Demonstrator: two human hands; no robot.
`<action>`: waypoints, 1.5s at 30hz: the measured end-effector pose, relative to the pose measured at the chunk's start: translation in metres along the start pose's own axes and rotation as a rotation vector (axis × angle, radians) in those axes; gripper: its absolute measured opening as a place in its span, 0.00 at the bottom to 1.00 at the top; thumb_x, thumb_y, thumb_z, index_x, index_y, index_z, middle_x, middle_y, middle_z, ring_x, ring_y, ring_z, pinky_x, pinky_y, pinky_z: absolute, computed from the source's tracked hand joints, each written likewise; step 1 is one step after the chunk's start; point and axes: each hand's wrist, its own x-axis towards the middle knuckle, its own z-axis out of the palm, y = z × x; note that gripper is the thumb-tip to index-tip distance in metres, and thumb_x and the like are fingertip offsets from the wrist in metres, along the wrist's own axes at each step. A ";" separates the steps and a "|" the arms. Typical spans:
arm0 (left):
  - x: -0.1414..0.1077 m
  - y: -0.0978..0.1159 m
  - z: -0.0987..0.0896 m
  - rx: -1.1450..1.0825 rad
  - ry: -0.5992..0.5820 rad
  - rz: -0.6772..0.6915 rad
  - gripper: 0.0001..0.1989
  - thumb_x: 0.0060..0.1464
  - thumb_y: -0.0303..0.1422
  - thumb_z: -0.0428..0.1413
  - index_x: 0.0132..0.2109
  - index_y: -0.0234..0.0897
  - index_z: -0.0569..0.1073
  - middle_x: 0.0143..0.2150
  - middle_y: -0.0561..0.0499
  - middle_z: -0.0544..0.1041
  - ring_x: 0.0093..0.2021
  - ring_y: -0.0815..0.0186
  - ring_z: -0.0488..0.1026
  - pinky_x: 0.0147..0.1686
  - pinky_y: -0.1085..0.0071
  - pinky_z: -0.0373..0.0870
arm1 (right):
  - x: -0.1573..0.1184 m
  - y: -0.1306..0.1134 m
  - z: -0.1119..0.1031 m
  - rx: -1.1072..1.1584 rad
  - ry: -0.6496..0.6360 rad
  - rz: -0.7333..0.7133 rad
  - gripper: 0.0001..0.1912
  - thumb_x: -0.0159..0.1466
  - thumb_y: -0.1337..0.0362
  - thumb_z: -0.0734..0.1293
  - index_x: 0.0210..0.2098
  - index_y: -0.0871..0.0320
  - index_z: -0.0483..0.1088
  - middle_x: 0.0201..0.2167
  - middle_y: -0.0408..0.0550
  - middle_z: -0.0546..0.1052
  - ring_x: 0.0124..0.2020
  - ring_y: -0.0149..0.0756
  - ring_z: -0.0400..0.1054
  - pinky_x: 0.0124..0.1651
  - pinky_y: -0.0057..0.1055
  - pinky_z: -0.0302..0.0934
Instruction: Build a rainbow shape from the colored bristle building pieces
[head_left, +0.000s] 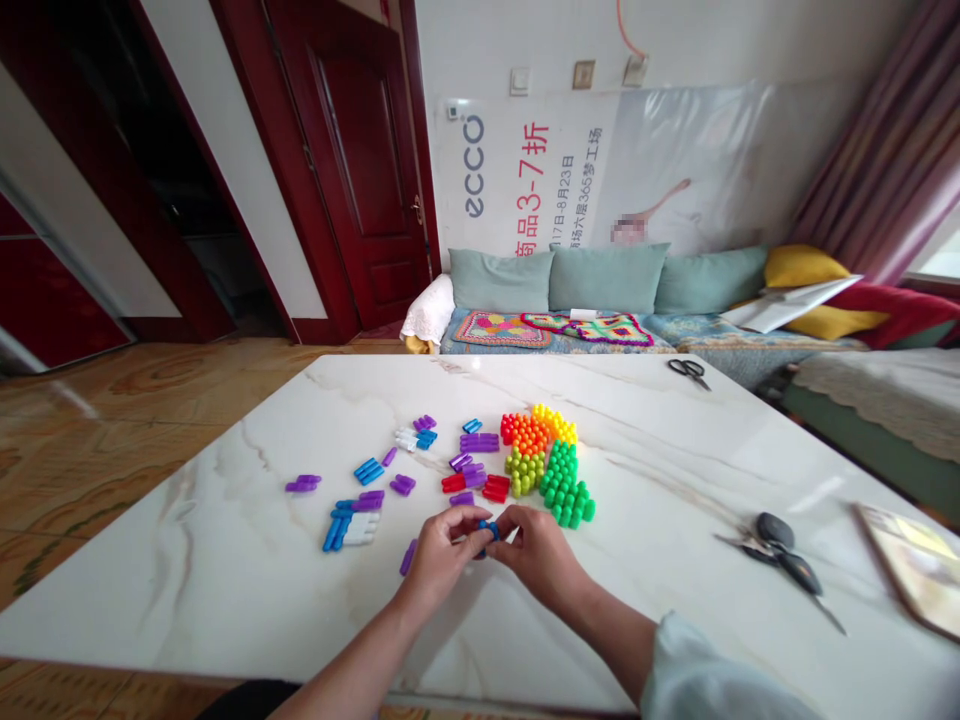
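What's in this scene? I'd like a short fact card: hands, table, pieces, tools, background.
Left hand: holding something small and blue
Right hand: also on it
Table: white, marbled
Clustered pieces: red, orange, yellow, olive, green
Scattered pieces: purple, blue, white, red
Tools: black scissors, far edge; black-handled tool, right
Background: sofa, cushions, red door

We note a pale grey-green sleeve (712,670), loose and creased, ending partway along our right forearm (611,635); our left forearm (356,650), left hand (444,553) and right hand (541,555) show bare.
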 end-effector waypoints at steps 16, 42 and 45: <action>-0.002 0.008 0.004 0.584 -0.294 0.448 0.19 0.64 0.41 0.45 0.57 0.43 0.70 0.58 0.46 0.71 0.59 0.59 0.64 0.61 0.60 0.57 | -0.005 0.003 -0.006 -0.414 -0.201 0.050 0.10 0.50 0.70 0.63 0.31 0.58 0.73 0.27 0.46 0.76 0.28 0.32 0.66 0.29 0.26 0.49; -0.004 0.007 0.002 0.745 -0.067 0.486 0.12 0.61 0.35 0.50 0.42 0.40 0.78 0.45 0.44 0.75 0.48 0.59 0.71 0.49 0.63 0.69 | 0.000 0.002 -0.022 -0.522 0.103 0.060 0.05 0.59 0.69 0.62 0.32 0.58 0.70 0.36 0.47 0.71 0.33 0.33 0.68 0.33 0.28 0.54; -0.004 0.003 0.003 0.801 -0.124 0.501 0.14 0.60 0.37 0.51 0.48 0.42 0.77 0.51 0.43 0.73 0.52 0.56 0.68 0.53 0.59 0.66 | -0.003 -0.002 -0.023 -0.564 -0.027 0.109 0.07 0.59 0.68 0.62 0.30 0.57 0.73 0.36 0.48 0.72 0.34 0.34 0.70 0.34 0.28 0.55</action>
